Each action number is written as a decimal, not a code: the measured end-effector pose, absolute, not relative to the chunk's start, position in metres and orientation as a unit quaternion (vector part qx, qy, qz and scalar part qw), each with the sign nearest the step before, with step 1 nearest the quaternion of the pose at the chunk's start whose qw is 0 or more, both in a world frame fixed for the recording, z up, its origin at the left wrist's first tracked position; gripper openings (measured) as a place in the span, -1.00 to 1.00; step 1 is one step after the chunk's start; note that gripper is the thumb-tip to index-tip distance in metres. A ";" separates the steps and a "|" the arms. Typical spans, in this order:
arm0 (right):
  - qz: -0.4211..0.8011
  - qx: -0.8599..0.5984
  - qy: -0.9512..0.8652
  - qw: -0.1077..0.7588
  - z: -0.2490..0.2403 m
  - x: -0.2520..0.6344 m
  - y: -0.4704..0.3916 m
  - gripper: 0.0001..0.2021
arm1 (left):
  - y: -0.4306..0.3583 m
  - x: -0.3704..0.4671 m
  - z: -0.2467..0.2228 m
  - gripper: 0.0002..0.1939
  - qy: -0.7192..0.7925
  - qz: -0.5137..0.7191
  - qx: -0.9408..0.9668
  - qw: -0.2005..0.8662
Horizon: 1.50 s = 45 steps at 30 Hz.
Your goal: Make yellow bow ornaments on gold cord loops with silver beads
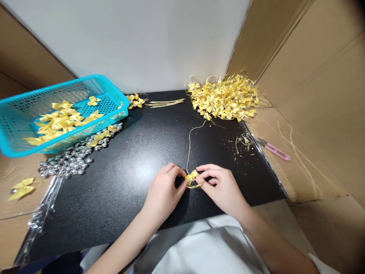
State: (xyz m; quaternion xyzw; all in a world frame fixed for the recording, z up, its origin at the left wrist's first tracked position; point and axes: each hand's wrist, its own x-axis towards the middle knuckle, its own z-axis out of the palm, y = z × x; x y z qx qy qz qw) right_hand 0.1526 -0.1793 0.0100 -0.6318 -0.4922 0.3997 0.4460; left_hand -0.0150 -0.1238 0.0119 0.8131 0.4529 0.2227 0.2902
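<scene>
Between my two hands, just above the near part of the black table [122,213], is a yellow ribbon bow [192,175] with a thin gold cord looped below it. My left hand [167,186] pinches the left side of the bow and its cord between thumb and fingers. On the other side, the thumb and forefinger of my right hand [219,186] close on the right edge of the bow and cord loop. A loose gold cord [189,146] runs from the bow up toward the pile of finished-looking bows [225,99] at the back right.
At the left stands a turquoise basket [114,91] holding yellow bows [64,118]. Silver bells [71,160] lie in front of it. Straight gold cords [167,102] rest at the back. Cord scraps [244,141] and a pink-handled cutting tool [275,151] are at the right, near cardboard walls.
</scene>
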 end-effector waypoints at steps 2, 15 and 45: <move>0.401 -0.623 -0.498 0.450 0.010 0.151 -0.177 -0.90 | -0.120 -0.015 0.014 -0.95 0.448 0.228 0.802 0.324; 0.367 -0.586 -0.525 0.496 0.029 0.155 -0.129 -0.90 | -0.073 -0.006 0.012 -0.78 0.399 0.310 0.509 0.697; 0.156 -0.606 -0.685 0.372 0.016 0.147 -0.128 -0.82 | -0.081 -0.004 0.005 -0.91 0.463 0.330 0.558 0.604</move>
